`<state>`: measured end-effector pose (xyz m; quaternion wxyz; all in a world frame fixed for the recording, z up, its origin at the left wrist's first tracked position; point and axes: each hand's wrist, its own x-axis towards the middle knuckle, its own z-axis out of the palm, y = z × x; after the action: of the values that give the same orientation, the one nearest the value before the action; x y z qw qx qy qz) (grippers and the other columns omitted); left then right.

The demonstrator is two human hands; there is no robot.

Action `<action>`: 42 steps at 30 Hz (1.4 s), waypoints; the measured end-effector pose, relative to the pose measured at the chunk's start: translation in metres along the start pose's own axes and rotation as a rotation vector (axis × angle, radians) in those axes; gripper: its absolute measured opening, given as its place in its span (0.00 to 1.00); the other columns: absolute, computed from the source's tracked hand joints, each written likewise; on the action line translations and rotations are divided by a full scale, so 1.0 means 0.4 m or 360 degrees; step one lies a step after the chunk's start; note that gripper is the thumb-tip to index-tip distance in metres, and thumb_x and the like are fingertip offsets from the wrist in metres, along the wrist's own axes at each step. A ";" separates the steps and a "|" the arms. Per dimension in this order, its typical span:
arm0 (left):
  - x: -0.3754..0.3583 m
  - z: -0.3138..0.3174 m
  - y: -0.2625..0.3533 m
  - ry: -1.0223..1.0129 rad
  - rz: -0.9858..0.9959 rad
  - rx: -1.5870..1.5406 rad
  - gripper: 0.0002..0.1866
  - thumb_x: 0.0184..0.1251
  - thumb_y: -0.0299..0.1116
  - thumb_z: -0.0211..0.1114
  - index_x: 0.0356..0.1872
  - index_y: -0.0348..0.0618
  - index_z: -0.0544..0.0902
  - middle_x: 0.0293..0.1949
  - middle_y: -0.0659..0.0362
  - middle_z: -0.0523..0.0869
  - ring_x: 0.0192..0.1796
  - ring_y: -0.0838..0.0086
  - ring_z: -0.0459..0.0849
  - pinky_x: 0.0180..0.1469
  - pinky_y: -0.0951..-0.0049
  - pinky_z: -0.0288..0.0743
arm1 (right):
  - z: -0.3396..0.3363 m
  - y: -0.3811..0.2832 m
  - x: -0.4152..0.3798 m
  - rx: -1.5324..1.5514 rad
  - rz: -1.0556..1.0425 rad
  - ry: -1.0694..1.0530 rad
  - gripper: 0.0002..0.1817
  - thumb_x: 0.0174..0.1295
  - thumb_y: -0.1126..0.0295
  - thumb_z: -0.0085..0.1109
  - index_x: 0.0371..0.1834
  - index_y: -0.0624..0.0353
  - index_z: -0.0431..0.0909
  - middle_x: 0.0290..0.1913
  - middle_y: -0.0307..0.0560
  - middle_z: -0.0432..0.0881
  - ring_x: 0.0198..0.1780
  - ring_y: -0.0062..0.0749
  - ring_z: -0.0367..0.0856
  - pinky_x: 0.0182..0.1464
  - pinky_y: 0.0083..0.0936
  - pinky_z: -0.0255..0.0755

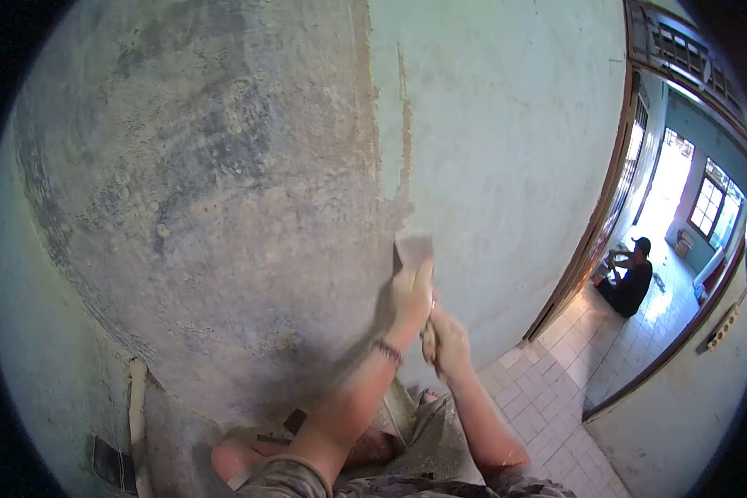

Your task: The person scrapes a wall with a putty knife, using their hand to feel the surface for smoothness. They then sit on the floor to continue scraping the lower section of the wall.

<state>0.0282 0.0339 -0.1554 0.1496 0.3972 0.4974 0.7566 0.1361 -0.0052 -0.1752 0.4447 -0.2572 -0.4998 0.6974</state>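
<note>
A wide-bladed scraper (415, 247) rests against the wall, its blade upward, where bare grey plaster (249, 224) meets pale green paint (506, 149). My left hand (412, 292), with a bracelet at the wrist, is closed on the scraper just below the blade. Lower down, my right hand (451, 336) wraps round the handle end (428, 342). A narrow scraped strip (406, 149) runs up the painted side above the blade. Motion slightly blurs the blade and both hands.
To the right, a doorway with a brown frame (585, 257) opens onto a tiled room, where a person (631, 280) in dark clothes sits on the floor. A pipe (138, 407) stands at the lower left. A power strip (724, 328) hangs on the right wall.
</note>
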 end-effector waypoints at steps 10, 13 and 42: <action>-0.047 -0.073 0.116 -0.0128 -0.0409 -0.0265 0.18 0.71 0.44 0.60 0.31 0.35 0.79 0.20 0.59 0.80 0.22 0.76 0.79 0.25 0.73 0.70 | 0.027 0.002 -0.047 0.0378 -0.0039 -0.0398 0.20 0.74 0.63 0.46 0.61 0.64 0.68 0.24 0.39 0.73 0.16 0.17 0.65 0.16 0.14 0.59; -0.005 -0.073 0.138 -0.0110 -0.0476 -0.0367 0.17 0.71 0.43 0.58 0.32 0.36 0.78 0.19 0.58 0.80 0.21 0.75 0.79 0.24 0.73 0.70 | 0.049 -0.011 -0.021 0.0617 -0.0008 -0.0445 0.23 0.73 0.65 0.46 0.68 0.65 0.62 0.26 0.38 0.73 0.16 0.16 0.64 0.16 0.13 0.57; 0.170 0.027 0.277 -0.0207 -0.0006 -0.0320 0.13 0.69 0.37 0.58 0.35 0.35 0.79 0.19 0.58 0.79 0.18 0.74 0.76 0.23 0.73 0.70 | 0.140 -0.299 0.041 0.0272 -0.0199 -0.0339 0.30 0.72 0.66 0.44 0.75 0.62 0.54 0.26 0.35 0.71 0.14 0.11 0.58 0.13 0.09 0.52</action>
<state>0.0116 0.0319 -0.0262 0.2221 0.4274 0.4091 0.7750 0.1269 -0.0044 -0.0425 0.4518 -0.1113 -0.4981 0.7317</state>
